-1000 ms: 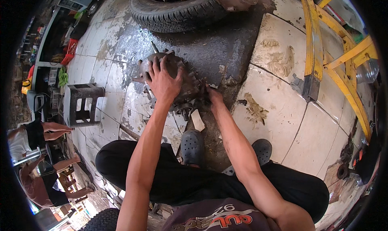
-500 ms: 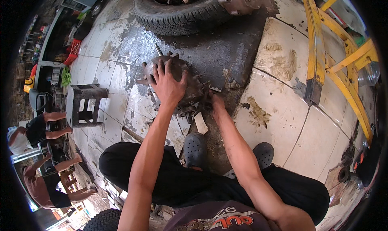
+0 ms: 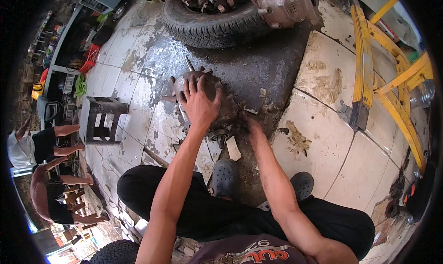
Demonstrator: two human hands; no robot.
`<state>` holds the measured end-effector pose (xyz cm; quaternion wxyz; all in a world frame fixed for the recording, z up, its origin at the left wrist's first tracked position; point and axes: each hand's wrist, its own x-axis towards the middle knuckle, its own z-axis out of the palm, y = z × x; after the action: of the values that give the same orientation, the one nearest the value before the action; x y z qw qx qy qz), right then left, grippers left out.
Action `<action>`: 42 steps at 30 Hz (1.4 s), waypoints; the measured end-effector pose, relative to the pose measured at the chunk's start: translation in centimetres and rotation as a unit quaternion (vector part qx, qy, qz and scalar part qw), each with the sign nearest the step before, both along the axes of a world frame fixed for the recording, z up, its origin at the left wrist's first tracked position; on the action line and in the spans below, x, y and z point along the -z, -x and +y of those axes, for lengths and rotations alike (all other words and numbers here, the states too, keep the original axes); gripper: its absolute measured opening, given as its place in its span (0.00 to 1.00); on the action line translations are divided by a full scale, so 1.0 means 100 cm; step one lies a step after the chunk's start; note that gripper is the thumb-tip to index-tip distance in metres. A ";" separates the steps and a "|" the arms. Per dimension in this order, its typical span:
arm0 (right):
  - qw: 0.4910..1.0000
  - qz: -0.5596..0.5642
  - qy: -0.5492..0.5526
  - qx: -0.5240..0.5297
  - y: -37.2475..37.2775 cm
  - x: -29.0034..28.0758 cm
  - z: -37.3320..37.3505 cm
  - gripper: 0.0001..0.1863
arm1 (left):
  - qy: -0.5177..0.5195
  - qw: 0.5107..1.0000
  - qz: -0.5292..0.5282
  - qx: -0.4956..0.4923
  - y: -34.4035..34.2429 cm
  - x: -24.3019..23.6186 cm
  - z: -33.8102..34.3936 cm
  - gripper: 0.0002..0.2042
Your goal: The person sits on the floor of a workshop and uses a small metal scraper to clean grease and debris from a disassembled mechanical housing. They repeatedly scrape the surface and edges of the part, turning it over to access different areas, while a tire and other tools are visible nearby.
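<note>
A greasy metal gearbox housing (image 3: 227, 115) with lugs round its rim stands on the stained floor before me. A bright shaft (image 3: 189, 64) sticks out of its far side, and a round fitting (image 3: 218, 135) projects from the near side. My left hand (image 3: 201, 106) lies on top of the housing with fingers spread over its dome. Low at the housing's right edge is my right hand (image 3: 251, 125), fingers curled in and mostly hidden; what they grip cannot be made out. A pale flat scrap (image 3: 233, 148) lies between the housing and my shoe.
A tyre (image 3: 217, 35) with metal parts in it and a rusty casing (image 3: 281, 8) lie beyond. To the right stands a yellow metal frame (image 3: 363, 56). At left are a plastic stool (image 3: 102, 121) and two people (image 3: 44, 190) bending over.
The view has shifted slightly, so the floor and parts sit a little lower and farther right. My right hand's fingers have tucked lower at the housing's edge. My left hand stays on top.
</note>
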<state>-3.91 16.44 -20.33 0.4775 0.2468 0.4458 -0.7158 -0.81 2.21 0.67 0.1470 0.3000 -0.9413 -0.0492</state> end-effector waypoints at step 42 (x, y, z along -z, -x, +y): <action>0.994 0.106 0.025 0.014 -0.014 -0.021 -0.002 0.30 | 0.017 1.000 0.007 -0.006 -0.007 0.004 -0.002 0.33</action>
<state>-2.48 16.24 -18.21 0.4236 0.1640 0.4724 -0.7553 -0.09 1.99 0.29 0.1589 0.3025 -0.9392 -0.0345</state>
